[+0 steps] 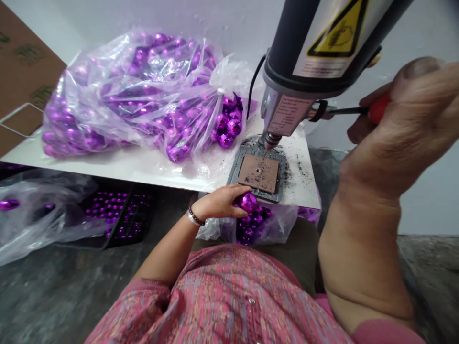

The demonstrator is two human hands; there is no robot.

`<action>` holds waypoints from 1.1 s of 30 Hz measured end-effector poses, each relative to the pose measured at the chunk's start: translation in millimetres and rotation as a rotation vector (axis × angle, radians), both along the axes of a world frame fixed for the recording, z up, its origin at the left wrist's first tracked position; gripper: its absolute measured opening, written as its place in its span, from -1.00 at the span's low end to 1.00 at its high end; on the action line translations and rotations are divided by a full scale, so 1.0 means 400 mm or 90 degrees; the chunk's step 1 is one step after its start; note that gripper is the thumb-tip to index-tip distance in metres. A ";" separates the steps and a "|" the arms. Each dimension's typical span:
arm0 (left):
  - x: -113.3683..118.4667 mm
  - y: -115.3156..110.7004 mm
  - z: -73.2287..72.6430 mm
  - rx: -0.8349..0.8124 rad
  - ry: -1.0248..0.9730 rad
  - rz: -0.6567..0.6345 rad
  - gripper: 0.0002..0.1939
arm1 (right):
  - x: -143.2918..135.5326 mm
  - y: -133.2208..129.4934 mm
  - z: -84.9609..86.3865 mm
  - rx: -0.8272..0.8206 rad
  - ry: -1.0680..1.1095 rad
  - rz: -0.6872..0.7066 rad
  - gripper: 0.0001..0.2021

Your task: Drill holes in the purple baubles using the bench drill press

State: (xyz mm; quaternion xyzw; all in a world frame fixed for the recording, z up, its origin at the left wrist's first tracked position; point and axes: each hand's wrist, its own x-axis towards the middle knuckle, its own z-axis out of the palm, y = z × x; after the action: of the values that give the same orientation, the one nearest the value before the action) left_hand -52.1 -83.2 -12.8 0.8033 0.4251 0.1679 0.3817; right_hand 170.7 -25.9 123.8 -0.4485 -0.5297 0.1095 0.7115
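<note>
Between the fingers of my left hand (226, 201) is a shiny purple ball (248, 202), held just in front of the drill press base (234, 179). Below it, an open plastic bag (287, 224) on my lap holds several more such balls. My right hand (405, 100) is closed around the red knob (378, 109) of the drill press (297, 57) lever. A thin drill bit (266, 154) points down over a brown square block (260, 173), which has a small hole and dark shavings on it.
A large clear bag (136, 95) of purple balls lies on the white table (172, 177), its mouth toward the drill press. Dark shavings are scattered around the base. At the lower left, a dark crate (122, 224) holds purple balls beside plastic sheeting (39, 215). Cardboard (25, 62) stands behind.
</note>
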 end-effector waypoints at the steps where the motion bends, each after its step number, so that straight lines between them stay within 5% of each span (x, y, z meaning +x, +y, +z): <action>1: -0.014 -0.003 0.001 -0.006 0.013 0.000 -0.32 | 0.002 -0.001 -0.005 -0.008 -0.014 -0.016 -0.62; 5: -0.046 0.055 0.016 -0.003 0.037 0.162 -0.42 | 0.011 -0.010 -0.014 -0.018 -0.053 -0.041 -0.53; 9: -0.044 0.205 0.030 0.066 0.063 0.461 -0.56 | 0.011 -0.017 -0.018 -0.035 -0.038 -0.057 -0.54; 12: -0.031 0.301 0.025 0.050 0.139 0.561 -0.57 | 0.016 -0.018 -0.027 -0.047 -0.048 -0.073 -0.47; 17: -0.013 0.346 -0.012 0.037 0.185 0.539 -0.28 | 0.034 -0.017 -0.049 -0.080 -0.056 -0.103 -0.37; 21: -0.025 0.324 -0.019 0.077 0.148 0.559 -0.31 | 0.039 -0.020 -0.052 -0.082 -0.064 -0.133 -0.41; 24: -0.047 0.281 0.000 0.037 -0.070 0.526 -0.48 | 0.034 -0.022 -0.049 -0.079 -0.084 -0.144 -0.43; 29: -0.057 0.192 0.014 -0.338 -0.613 0.400 -0.56 | 0.022 -0.021 -0.057 -0.027 -0.083 -0.122 -0.32; 33: -0.031 0.155 -0.010 -0.491 -0.743 0.327 -0.64 | 0.013 -0.028 -0.056 -0.010 -0.091 -0.102 -0.28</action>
State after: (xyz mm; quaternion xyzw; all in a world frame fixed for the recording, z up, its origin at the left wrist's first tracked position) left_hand -64.4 -21.1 -17.0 0.2680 0.3562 0.4901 0.7491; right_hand 176.0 -37.0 101.3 -0.5020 -0.5408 0.0242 0.6745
